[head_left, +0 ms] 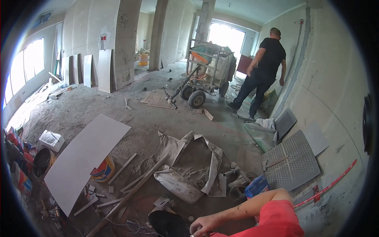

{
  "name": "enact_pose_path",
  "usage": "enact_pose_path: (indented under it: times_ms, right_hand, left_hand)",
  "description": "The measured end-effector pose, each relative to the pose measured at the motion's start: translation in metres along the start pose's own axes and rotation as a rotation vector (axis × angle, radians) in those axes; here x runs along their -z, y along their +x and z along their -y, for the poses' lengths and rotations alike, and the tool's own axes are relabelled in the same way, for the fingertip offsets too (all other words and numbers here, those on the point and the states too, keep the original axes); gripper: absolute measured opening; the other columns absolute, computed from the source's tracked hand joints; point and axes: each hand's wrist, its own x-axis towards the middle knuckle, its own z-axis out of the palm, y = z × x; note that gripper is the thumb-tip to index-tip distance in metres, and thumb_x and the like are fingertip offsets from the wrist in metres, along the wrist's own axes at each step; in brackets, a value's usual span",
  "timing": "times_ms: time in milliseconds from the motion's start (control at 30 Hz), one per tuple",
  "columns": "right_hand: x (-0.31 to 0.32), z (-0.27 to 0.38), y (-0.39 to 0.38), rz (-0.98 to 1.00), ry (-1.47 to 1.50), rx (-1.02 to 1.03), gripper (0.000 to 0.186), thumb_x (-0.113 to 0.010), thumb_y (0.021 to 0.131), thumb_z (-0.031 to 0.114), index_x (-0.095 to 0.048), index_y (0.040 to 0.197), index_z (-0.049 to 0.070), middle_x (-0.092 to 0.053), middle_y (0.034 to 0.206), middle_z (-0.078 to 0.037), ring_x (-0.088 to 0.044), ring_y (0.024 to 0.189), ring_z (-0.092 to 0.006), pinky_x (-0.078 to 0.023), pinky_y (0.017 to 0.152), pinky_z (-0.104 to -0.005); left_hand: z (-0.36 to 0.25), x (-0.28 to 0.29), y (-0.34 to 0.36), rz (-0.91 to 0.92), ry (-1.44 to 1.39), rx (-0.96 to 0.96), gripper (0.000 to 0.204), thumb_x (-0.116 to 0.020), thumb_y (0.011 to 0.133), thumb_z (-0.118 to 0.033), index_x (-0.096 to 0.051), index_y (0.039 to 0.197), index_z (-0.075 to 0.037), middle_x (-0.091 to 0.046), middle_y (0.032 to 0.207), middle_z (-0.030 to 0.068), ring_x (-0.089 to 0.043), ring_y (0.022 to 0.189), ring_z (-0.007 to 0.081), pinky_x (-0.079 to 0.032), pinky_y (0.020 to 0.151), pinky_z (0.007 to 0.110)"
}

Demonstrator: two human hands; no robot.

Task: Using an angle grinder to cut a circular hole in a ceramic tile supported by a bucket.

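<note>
R hand's (202,226) curled by a black tub (165,222), can't tell if pinching smth; L hand's outta view. Grey tile (302,158) leans unlaid on wall (333,106), prob lots left.

An opened pale sack (179,185) surrounds a grey heap (191,164). Left of the sack, a white panel (87,158) partly hides a bucket (106,170); beyond it stand a wheeled cart (215,67) and a person (270,57) in black; right of it, a patterned tile (302,156); on its near side, the right hand (202,226).
</note>
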Motion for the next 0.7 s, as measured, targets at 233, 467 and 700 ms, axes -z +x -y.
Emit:
enact_pose_path:
  times_ms: [233,467,700]
  right_hand:
    - [-0.029,0.012,0.001,-0.391,-0.958,1.009,0.051,-0.076,0.095,0.031,-0.062,0.138,0.009,-0.064,0.131,-0.019,-0.064,0.118,-0.0321,-0.056,0.091,-0.0449]
    - [-0.046,0.017,0.037,-0.400,-1.050,1.028,0.020,-0.073,0.084,0.025,-0.059,0.084,0.011,-0.058,0.075,-0.009,-0.065,0.066,-0.0324,-0.052,0.058,-0.0469]
    - [-0.014,0.040,0.054,-0.356,-0.893,0.782,0.027,-0.080,0.077,0.016,-0.070,0.101,0.010,-0.069,0.089,-0.013,-0.072,0.080,-0.0384,-0.058,0.068,-0.0481]
  left_hand:
    - [0.042,-0.022,-0.020,-0.040,-0.270,0.243,0.044,-0.091,0.072,-0.022,-0.075,0.110,-0.006,-0.076,0.102,0.0169,-0.076,0.087,0.0381,-0.059,0.074,0.045]
    - [0.018,-0.016,-0.035,-0.064,-0.224,0.272,0.045,-0.094,0.079,-0.023,-0.074,0.116,-0.007,-0.075,0.099,0.0123,-0.072,0.086,0.0249,-0.057,0.077,0.038]
    - [0.025,0.042,-0.013,0.084,-0.411,0.230,0.069,-0.094,0.081,-0.032,-0.065,0.136,-0.003,-0.074,0.116,0.0111,-0.072,0.110,0.0240,-0.058,0.095,0.039]
